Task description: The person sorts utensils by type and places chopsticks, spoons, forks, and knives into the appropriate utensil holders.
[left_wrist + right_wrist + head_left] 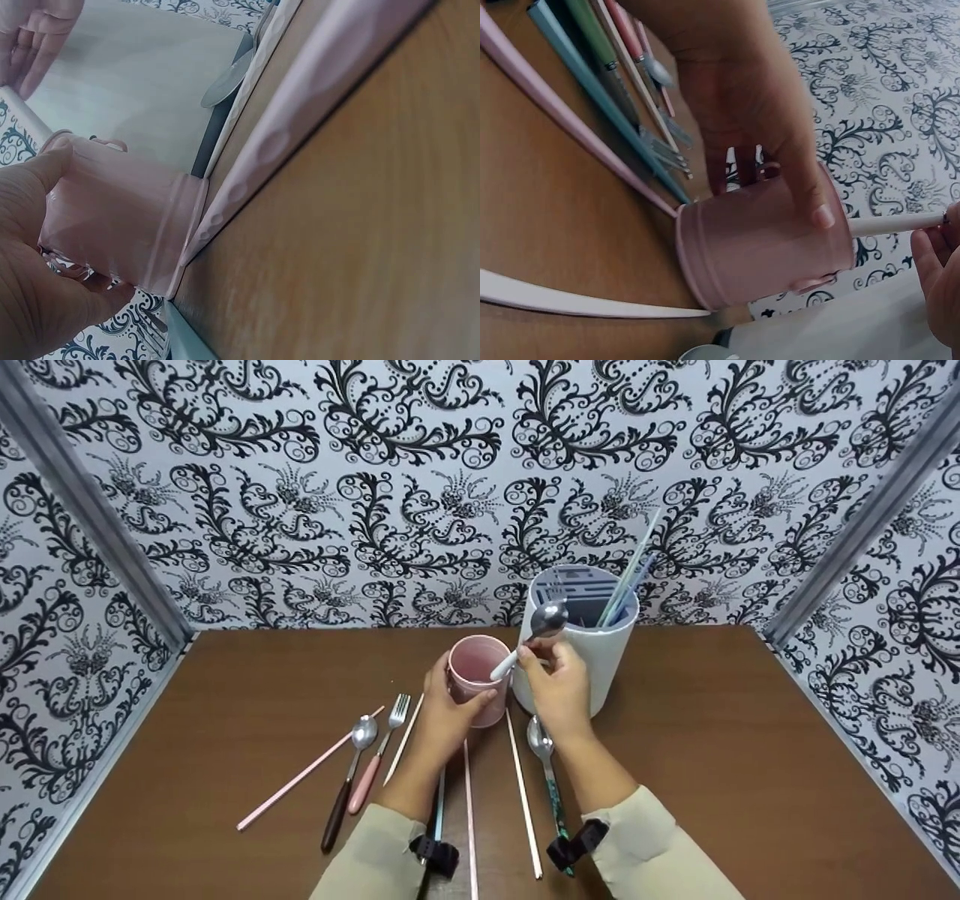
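A pink cup [480, 661] stands on the table, with the fingers of my left hand [448, 712] curled round its left side. The thumb of that hand lies along the cup's near wall. My right hand [559, 679] pinches a spoon [550, 616] by its white handle. The spoon's metal bowl points up and away, in front of a white utensil holder [577, 675]. The handle's lower end dips over the cup's rim; in the right wrist view the white handle [896, 223] reaches into the cup's mouth.
Left of the cup lie a pink chopstick [307, 772], a dark-handled spoon [365, 732] and a pink-handled fork [364, 786]. More chopsticks, including a white one [523, 795], and a spoon with a patterned handle [553, 795] lie nearer me. Thin sticks [630, 577] stand in the holder.
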`<state>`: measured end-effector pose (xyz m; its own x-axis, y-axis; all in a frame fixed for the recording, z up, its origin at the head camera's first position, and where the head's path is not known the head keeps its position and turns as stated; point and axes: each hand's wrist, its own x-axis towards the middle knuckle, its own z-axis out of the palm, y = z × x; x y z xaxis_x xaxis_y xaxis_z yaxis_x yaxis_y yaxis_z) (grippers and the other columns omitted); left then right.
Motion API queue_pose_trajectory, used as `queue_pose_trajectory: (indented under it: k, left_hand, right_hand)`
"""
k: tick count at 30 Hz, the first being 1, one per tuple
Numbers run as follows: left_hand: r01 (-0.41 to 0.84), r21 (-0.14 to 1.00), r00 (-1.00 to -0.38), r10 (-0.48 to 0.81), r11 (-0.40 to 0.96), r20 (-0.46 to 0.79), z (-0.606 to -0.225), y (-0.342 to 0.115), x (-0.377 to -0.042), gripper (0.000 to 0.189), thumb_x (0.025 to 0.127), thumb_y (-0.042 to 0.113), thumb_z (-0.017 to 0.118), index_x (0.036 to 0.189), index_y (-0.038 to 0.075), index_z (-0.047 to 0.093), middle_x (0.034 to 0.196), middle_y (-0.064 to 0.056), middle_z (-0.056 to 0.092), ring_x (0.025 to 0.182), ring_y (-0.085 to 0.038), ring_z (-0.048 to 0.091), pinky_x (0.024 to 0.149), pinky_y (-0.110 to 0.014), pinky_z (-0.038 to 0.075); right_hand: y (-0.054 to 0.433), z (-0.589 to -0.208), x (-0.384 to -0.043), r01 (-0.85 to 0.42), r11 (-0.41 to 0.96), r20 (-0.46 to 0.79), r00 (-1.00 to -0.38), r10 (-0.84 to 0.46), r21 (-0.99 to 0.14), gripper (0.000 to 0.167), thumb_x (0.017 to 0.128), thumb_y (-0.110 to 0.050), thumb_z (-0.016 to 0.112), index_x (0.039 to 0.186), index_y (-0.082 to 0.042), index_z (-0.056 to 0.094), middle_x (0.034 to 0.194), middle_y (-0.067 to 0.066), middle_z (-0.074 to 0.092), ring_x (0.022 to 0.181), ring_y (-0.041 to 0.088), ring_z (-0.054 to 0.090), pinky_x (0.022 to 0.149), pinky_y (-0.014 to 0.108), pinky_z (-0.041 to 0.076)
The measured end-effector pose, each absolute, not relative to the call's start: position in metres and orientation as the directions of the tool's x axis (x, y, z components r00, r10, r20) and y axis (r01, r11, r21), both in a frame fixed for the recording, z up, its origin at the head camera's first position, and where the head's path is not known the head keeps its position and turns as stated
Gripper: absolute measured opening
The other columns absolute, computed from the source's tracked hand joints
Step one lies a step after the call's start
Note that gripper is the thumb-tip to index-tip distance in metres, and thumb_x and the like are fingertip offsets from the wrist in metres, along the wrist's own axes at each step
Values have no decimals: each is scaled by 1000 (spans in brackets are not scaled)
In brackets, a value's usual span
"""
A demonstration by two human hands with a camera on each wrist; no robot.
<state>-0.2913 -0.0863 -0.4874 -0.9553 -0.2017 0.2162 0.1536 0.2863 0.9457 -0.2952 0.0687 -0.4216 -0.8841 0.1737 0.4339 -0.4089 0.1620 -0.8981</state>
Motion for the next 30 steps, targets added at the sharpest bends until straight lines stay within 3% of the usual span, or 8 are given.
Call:
queue_pose_trajectory:
  k: [6,30]
  left_hand:
    - [194,927,-945,-195,320,264,-485,-90,-298,92,83,21,88,157,4,37,155,-24,43,144,-39,47,123,-52,37]
    - [153,934,-957,-186,323,221,-490,-86,-291,92,83,21,88,158,6,36,156,-22,43,144,-36,46,125,-49,35]
  right_hand:
    - [64,-427,-300,-366,223,404,-902,155,-903,17,94,-5,72,105,7,70,105,22,74,100,31,72,91,31,61]
    - [63,-452,-296,-302,422,343,-939,23,-855,20,92,-9,75,106,5,73,105,21,75,98,32,71,93,44,59]
